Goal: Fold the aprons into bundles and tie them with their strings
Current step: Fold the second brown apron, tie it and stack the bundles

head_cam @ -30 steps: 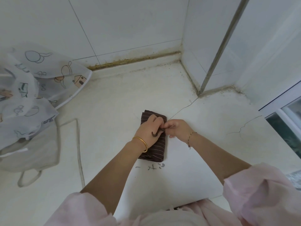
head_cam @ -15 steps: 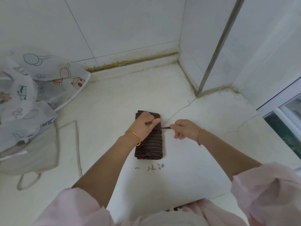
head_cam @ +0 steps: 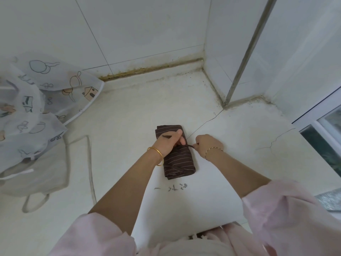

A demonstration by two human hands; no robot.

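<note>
A dark brown striped apron point(head_cam: 180, 163) lies folded into a small bundle on the white counter point(head_cam: 230, 154). My left hand point(head_cam: 168, 144) rests on the bundle's upper half, and its fingers pinch one end of the brown string point(head_cam: 190, 146). My right hand point(head_cam: 207, 145) sits just right of the bundle, fingers curled, pinching the string's other end. The short string runs taut between the two hands. A second string end lies across the back of my left hand.
A white printed apron point(head_cam: 36, 108) and a sheer pale apron with long straps point(head_cam: 55, 172) lie heaped at the left. Tiled walls close the back and the right corner. A window frame point(head_cam: 323, 126) stands at far right. Small dark marks point(head_cam: 171, 187) sit in front of the bundle.
My hands met over the bundle one second ago. My right hand has since drawn to the right with the string, and the left has settled on the bundle.
</note>
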